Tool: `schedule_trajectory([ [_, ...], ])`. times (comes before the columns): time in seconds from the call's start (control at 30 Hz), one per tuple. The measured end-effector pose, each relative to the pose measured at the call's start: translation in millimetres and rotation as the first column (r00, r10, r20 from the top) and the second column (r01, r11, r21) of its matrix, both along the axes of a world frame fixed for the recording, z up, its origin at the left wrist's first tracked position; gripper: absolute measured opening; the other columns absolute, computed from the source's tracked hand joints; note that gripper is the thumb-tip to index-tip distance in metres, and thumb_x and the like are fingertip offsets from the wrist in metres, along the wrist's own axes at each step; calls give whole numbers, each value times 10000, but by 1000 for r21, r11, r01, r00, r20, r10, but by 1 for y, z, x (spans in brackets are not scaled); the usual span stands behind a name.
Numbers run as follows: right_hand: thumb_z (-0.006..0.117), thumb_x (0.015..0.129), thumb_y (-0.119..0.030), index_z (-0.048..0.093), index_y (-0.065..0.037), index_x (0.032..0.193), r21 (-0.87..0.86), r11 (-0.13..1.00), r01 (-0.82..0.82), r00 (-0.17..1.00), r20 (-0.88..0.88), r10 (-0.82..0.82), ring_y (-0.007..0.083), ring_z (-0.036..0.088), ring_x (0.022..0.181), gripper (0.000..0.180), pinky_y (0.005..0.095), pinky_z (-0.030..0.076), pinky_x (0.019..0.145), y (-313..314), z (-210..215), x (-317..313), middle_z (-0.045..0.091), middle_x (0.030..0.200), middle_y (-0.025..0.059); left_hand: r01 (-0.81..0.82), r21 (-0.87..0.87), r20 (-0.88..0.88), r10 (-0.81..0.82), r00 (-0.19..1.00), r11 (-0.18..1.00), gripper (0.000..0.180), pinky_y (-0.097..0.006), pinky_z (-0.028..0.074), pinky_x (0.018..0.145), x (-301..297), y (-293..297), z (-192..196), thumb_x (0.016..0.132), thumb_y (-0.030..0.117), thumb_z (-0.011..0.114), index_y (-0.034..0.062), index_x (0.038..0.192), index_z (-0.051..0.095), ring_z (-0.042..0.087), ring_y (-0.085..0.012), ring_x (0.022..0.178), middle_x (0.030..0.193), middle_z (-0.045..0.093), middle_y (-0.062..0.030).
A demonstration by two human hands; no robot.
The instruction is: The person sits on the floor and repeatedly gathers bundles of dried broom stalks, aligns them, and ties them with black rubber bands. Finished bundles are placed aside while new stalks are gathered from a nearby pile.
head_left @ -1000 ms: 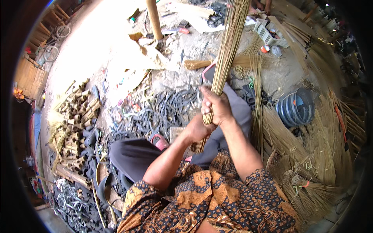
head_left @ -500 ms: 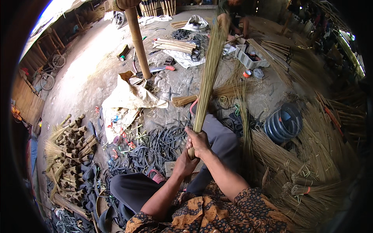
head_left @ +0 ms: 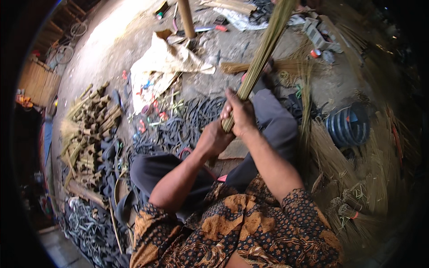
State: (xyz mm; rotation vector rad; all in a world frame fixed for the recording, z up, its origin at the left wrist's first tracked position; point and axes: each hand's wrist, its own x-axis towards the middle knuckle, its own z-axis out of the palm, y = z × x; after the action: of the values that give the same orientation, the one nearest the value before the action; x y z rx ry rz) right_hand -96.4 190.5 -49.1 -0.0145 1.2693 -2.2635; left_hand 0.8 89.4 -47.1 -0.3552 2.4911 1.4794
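Two hands are closed tight around one bundle of thin sticks point(head_left: 261, 53) in the middle of the frame, the right hand point(head_left: 241, 117) above the left hand point(head_left: 213, 139). Sticks could be dropped onto the floor point(head_left: 111, 49) if the grip is loosened.

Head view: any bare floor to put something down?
Bare concrete floor at upper left, bordered by the crumpled sack, the wooden post and the stick bundles. Crowded: black rubber strips ahead of the knees, broom fibre heaps on the right.
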Motion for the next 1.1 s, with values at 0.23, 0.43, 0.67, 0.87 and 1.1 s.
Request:
schedule_trajectory([
  [0.23,642,1006,-585,483,21,1472,144,972,-183,924,-311,221,169,714,988,781,284,578,825,8,-38,-51,695,1192,128,-123,-209,29,132,991,970,303,-406,569,723,-26,-80,78,956,260,750,42,1147,663,699,-215,732,828,731,-141],
  [0.43,642,992,-338,763,-40,1110,876,466,-128,930,-57,363,202,714,727,342,384,562,696,16,-179,-49,765,896,133,-229,-212,-93,214,972,950,245,-351,481,622,-27,-129,85,950,237,764,44,1027,636,564,-134,650,717,612,-34],
  [0.67,713,938,-403,780,-157,1163,963,48,-265,777,184,602,360,739,1021,340,455,557,896,-14,-262,6,764,1084,203,-345,-158,-84,335,938,925,279,-329,504,673,-12,-150,86,943,239,757,37,1110,663,549,-114,678,731,626,-52],
  [0.87,741,923,-435,804,-205,1060,944,-17,-330,832,300,466,342,724,1077,274,445,569,905,-71,-303,26,770,1137,123,-415,-148,-31,415,909,898,298,-329,524,672,-11,-154,90,921,210,785,18,1122,678,586,-124,664,744,656,-79],
  [1.1,673,987,-231,715,-33,1138,869,368,-330,895,165,413,215,740,886,253,365,568,818,-73,-322,15,786,968,134,-394,-208,-148,370,917,895,301,-360,547,692,-13,-156,86,931,223,778,40,1151,685,671,-173,687,783,703,-124],
])
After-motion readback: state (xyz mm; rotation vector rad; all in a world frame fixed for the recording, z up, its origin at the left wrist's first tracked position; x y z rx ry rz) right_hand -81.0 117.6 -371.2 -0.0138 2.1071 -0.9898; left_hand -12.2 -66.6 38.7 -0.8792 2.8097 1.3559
